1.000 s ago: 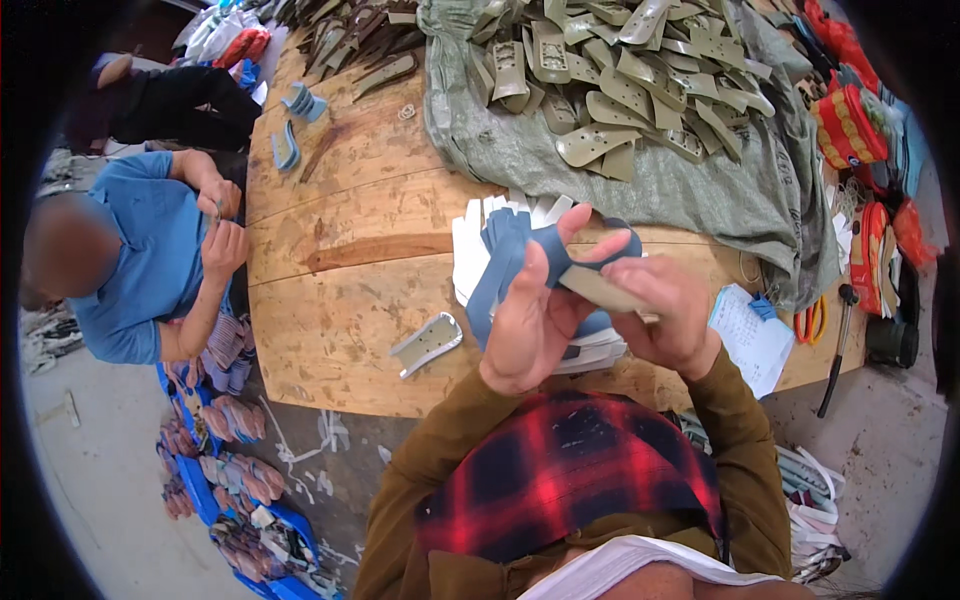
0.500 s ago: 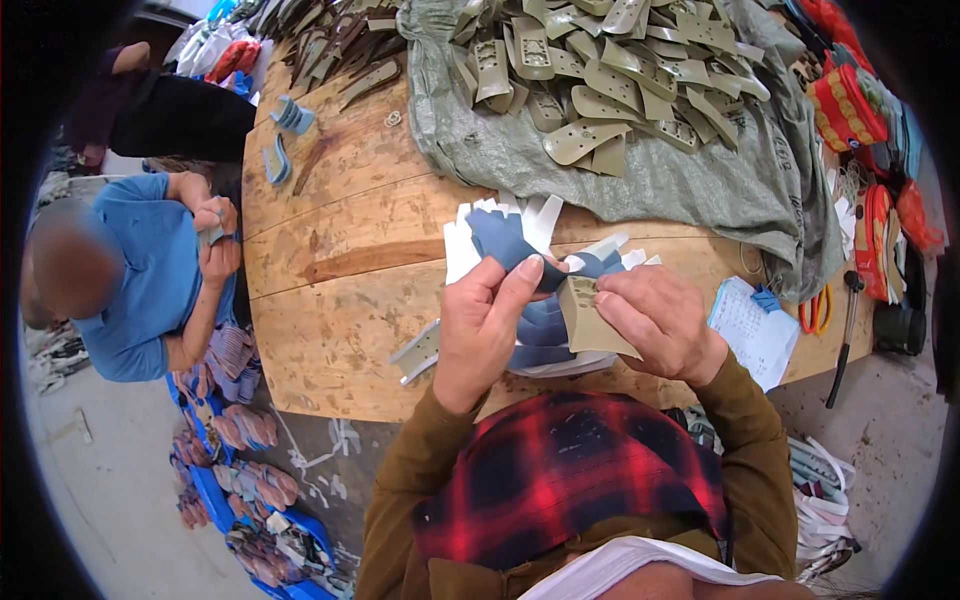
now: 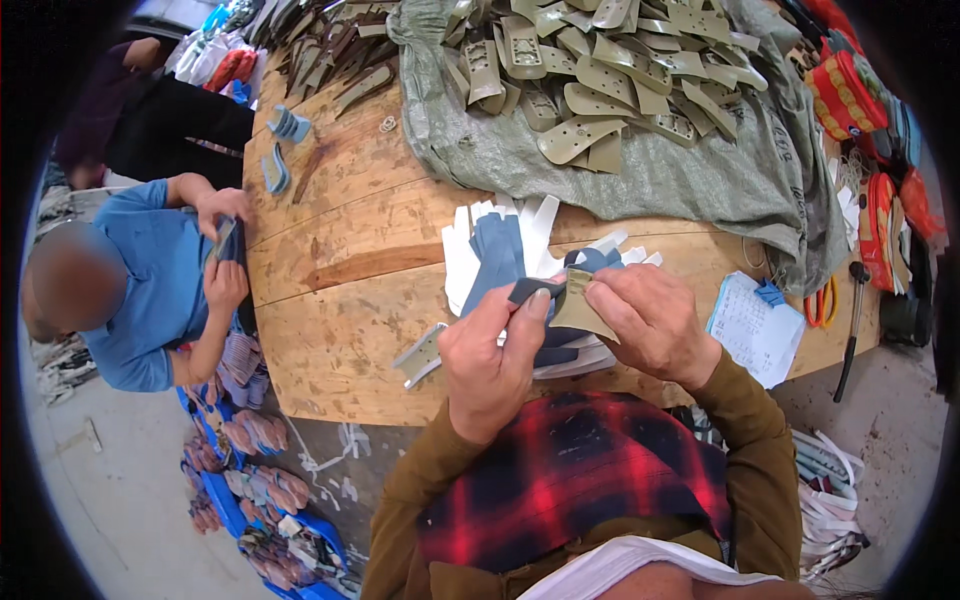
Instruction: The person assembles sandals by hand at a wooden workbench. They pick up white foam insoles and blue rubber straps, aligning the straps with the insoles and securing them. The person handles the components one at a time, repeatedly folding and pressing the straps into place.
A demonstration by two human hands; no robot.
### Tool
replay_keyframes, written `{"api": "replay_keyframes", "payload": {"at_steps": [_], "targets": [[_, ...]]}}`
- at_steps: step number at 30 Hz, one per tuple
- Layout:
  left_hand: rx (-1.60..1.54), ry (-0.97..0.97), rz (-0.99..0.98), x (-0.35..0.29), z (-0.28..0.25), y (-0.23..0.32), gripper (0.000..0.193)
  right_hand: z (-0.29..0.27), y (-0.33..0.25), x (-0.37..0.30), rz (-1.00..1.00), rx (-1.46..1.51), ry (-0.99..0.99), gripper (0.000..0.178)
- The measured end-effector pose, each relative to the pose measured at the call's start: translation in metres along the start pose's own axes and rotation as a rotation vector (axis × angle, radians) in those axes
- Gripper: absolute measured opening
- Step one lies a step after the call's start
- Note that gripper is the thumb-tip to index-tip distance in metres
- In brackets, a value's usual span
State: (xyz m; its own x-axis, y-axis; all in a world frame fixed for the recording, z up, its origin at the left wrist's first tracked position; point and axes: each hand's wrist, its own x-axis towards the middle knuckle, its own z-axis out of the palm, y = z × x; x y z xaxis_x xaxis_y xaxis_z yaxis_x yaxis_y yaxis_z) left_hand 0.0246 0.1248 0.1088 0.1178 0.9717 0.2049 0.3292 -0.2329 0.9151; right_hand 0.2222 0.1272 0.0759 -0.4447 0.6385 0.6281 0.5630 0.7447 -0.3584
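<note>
My left hand (image 3: 488, 352) pinches a short dark blue strip (image 3: 527, 290) between thumb and fingers. In my right hand (image 3: 655, 322) is a khaki curved plastic plate (image 3: 582, 312), gripped at its right side. The strip's end meets the plate's upper left edge; whether it passes through a slot there I cannot tell. Under and beyond my hands lie stacked blue strips (image 3: 497, 250) and white strips (image 3: 459, 262). Another curved plate (image 3: 420, 357), pale grey-green, rests on the table left of my left hand.
Many khaki plates (image 3: 600, 85) are heaped on a grey-green woven sheet (image 3: 500, 165) at the far side of the wooden table (image 3: 350, 340). Right of me are a written paper (image 3: 755, 330), orange-handled scissors (image 3: 822, 302) and a black-handled tool (image 3: 850, 345). A co-worker in blue (image 3: 150, 270) sits left.
My left hand has shifted slightly right and down, and the strip in it now looks shorter and separate from the blue stack. The right hand tilts the plate differently. The co-worker's hands have moved.
</note>
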Motion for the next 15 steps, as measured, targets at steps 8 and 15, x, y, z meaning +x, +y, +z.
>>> {"api": "replay_keyframes", "payload": {"at_steps": [8,15], "targets": [[-0.048,-0.058,0.034,-0.004,-0.006,0.005,0.019,0.004,0.001,-0.002,0.05,-0.05,0.001,0.031],[-0.357,0.042,-0.111,-0.006,0.007,0.012,0.018,0.007,0.0,-0.005,0.096,-0.045,0.011,0.032]]}}
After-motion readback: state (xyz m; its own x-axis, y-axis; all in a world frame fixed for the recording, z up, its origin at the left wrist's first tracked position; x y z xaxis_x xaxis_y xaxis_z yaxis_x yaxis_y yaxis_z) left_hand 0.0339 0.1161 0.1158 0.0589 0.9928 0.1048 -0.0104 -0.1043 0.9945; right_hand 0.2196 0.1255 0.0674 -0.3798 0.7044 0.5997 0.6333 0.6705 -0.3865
